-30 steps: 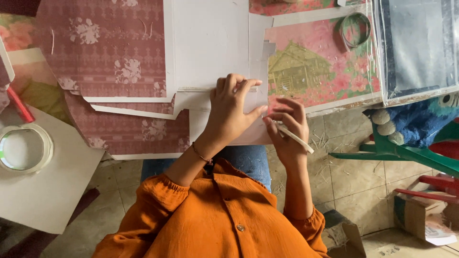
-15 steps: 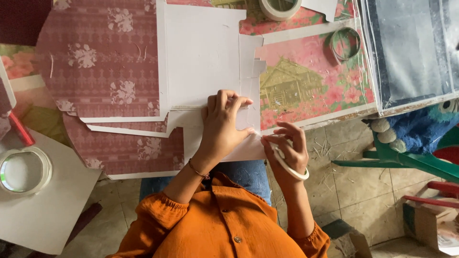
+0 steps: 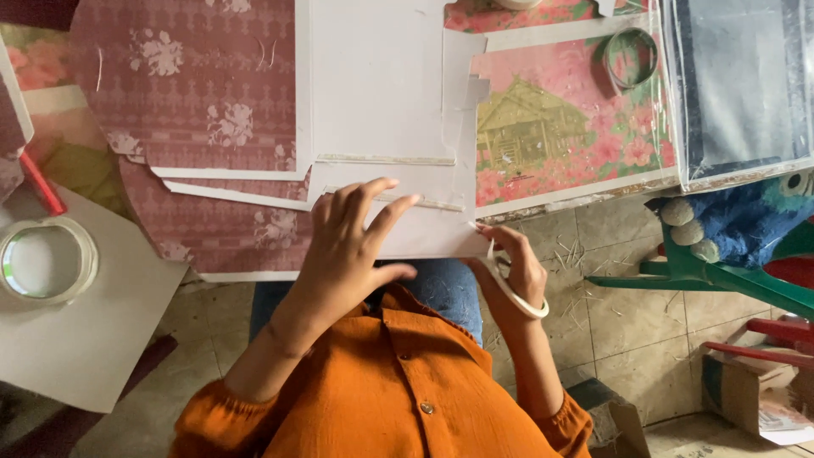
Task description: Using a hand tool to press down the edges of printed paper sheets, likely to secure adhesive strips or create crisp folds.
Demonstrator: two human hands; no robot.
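Since half a second ago, both hands have slid right along the card's near edge. Left hand lies flat, fingers spread, pressing the white card. Right hand pinches a peeling white strip at the card's near-right corner. Likely stripping tape backing; next, a steady pull rightward.

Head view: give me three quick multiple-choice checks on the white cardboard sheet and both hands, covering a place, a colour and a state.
1. Where does the left hand rest?
A. flat on the white cardboard sheet
B. on the clear tape roll
C. on the green chair

2. What colour is the person's shirt?
A. blue
B. orange
C. white

3. What is the right hand doing?
A. lying open and empty
B. gripping a red pen
C. pinching a thin white strip at the sheet's edge

Answers: A, its fingers spread on the sheet; B, the sleeves are orange; C, the strip curves through its fingers.
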